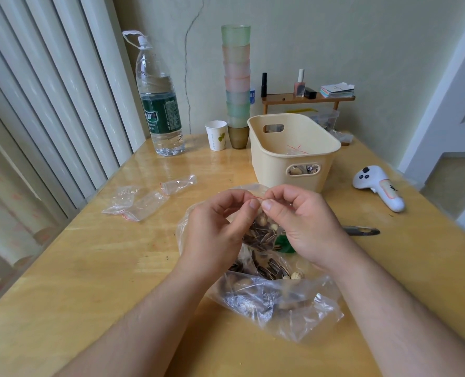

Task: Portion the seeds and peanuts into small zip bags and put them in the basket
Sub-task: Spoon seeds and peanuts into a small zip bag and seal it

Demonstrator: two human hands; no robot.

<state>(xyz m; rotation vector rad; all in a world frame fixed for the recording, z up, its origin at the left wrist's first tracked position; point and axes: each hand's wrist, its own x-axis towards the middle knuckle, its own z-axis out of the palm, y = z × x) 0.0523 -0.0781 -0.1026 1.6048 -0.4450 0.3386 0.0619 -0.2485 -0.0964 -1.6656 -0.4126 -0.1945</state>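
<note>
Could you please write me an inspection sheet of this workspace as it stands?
Surface: wooden table, glossy, a few dark crumbs.
Job's things: small zip bag with seeds and peanuts, held over the big bag; basket holds filled bags; empty zip bags lie to the left.
Clutter: water bottle, paper cup, stacked cups, white controller, a dark tool, small shelf.
Grippers: left hand and right hand pinch the bag's top.
Cables: nothing seen.
Surroundings: radiator, cracked wall.

Wooden table (89, 268) bears basket (294, 156), bottle (160, 104), perhaps 3 empty zip bags (141, 200).
</note>
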